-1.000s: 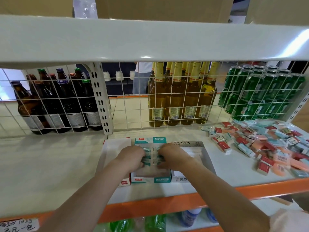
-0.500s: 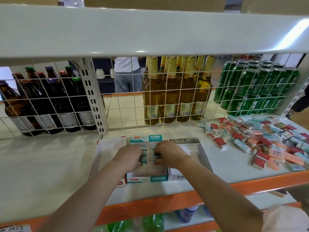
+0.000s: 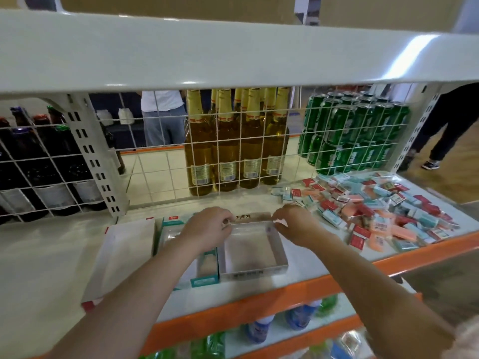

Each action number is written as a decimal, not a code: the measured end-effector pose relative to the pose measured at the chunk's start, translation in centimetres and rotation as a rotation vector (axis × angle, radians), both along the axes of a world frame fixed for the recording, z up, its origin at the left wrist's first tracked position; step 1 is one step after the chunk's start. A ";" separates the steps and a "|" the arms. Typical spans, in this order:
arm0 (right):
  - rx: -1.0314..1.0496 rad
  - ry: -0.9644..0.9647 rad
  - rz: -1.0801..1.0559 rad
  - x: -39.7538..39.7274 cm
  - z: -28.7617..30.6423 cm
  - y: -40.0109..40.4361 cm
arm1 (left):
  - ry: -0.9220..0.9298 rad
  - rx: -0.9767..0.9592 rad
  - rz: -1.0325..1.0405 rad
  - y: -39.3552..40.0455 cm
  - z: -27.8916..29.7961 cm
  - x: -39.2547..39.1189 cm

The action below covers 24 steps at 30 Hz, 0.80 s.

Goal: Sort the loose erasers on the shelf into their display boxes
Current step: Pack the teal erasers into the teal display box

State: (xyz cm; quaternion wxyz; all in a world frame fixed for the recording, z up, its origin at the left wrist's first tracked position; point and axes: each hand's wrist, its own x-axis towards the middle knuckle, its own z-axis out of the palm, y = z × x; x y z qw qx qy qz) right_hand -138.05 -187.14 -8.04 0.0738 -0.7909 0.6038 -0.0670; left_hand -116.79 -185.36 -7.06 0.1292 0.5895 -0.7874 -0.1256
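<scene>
Both hands, left hand (image 3: 207, 229) and right hand (image 3: 298, 225), have fingers curled in a pinching grip on the back rim of the grey box (image 3: 252, 270), erasers (image 3: 375, 211) piled nearby.

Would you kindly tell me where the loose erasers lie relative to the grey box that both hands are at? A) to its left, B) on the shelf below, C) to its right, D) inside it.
C: the loose erasers are heaped on the shelf to the right of the grey box, whose inside looks empty, while the left hand and right hand are at its far corners.
</scene>
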 end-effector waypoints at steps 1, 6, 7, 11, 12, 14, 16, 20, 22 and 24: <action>0.000 -0.007 -0.027 -1.0 -0.1 0.0 | 0.007 0.004 -0.012 -0.3 0.0 -0.8; 0.014 0.033 -0.105 -5.6 -0.4 -0.6 | 0.006 0.028 -0.078 -2.0 -0.3 -5.3; 0.010 0.027 -0.145 -6.4 -0.3 -0.8 | 0.008 0.033 -0.091 -2.3 -0.4 -6.2; -0.007 0.019 -0.313 -9.6 -0.4 -1.1 | 0.006 0.047 -0.132 -3.5 -0.9 -9.6; 0.000 0.022 -0.330 -10.1 -0.5 -1.2 | -0.003 0.049 -0.137 -3.7 -1.0 -10.1; 0.043 0.016 -0.351 -11.1 -0.9 -1.5 | -0.027 0.054 -0.140 -4.1 -1.4 -11.3; 0.100 0.012 -0.348 -11.6 -1.2 -1.8 | -0.049 0.054 -0.129 -4.4 -1.8 -12.2; 0.094 0.047 -0.277 -11.5 -1.4 -2.0 | -0.057 0.055 -0.088 -5.2 -2.4 -13.2; 0.049 0.060 -0.260 -11.4 -1.5 -2.1 | -0.037 0.054 -0.068 -5.6 -2.5 -13.5; 0.034 0.043 -0.278 -11.5 -1.7 -2.3 | -0.022 0.055 -0.053 -5.9 -2.6 -13.9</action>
